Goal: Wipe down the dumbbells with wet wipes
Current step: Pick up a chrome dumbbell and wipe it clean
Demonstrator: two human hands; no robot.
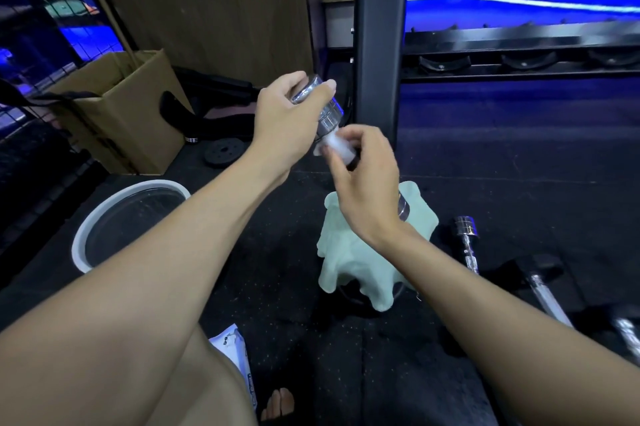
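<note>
From the head camera, the person holds a chrome dumbbell (pixel 325 110) tilted in the air above the dark rubber floor (pixel 485 166). The left hand (pixel 287 117) grips the upper chrome end, fingers curled over it. The right hand (pixel 363 166) pinches a white wet wipe (pixel 337 145) wrapped round the handle just below that end; the dumbbell's lower end peeks out beside the right wrist.

Under the hands, a pale green cloth (pixel 346 259) is draped over something dark on the floor. To its right lie two more chrome dumbbells (pixel 467 238), near each other. A white-rimmed basin (pixel 86 238) sits on the left, with a cardboard box (pixel 138 114) behind it. A white wipes packet (pixel 232 346) lies by the person's leg. A black rack upright (pixel 381 27) stands behind the hands.
</note>
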